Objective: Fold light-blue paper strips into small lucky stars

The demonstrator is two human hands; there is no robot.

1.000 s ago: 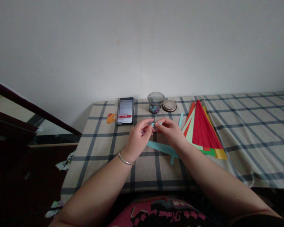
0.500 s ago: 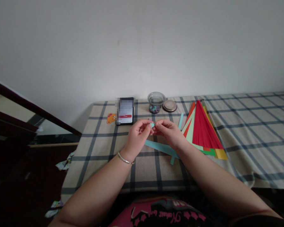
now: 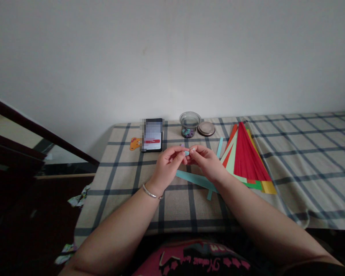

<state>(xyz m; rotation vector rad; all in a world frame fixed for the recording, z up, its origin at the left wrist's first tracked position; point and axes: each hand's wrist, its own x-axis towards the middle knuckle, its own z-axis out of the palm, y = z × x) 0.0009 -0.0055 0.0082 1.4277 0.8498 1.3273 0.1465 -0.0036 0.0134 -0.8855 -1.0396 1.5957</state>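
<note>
Between the fingertips of both hands is a small piece of light blue paper (image 3: 186, 153), mostly hidden by the fingers. My left hand (image 3: 169, 164) pinches it from the left, thumb against forefinger. From the other side my right hand (image 3: 206, 163) is closed on it too, and a pale tip shows above that thumb. Below the hands, light blue paper strips (image 3: 194, 179) lie on the checked tablecloth (image 3: 117, 180), partly covered by my right wrist. Another short blue strip (image 3: 220, 147) lies just beyond my right hand.
Fanned paper strips (image 3: 248, 157) in red, orange, green and yellow lie at the right. Behind the hands stand a clear jar (image 3: 189, 124) with small purple and teal pieces and its lid (image 3: 207, 128). A phone (image 3: 153, 136) rests on an orange bear figure (image 3: 135, 143) at the left.
The fingertips have shifted slightly around the blue paper, and a pale tip now shows above my right thumb. Both arms stay almost in place; nothing else has moved.
</note>
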